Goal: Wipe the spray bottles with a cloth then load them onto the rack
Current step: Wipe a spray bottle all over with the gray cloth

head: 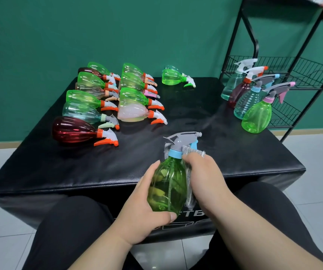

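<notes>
Head view: left hand [145,203] grips a green spray bottle [176,172] (dip tube [169,184] inside); right hand [205,182] clasps a grey cloth [195,152] against it.

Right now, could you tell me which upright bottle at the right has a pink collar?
The green bottle, frontmost of four; others are teal or red.

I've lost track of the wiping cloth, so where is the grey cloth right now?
Head view, lower centre: the grey cloth lies under the right hand, pressed against the right side of the green bottle that the left hand holds.
</notes>
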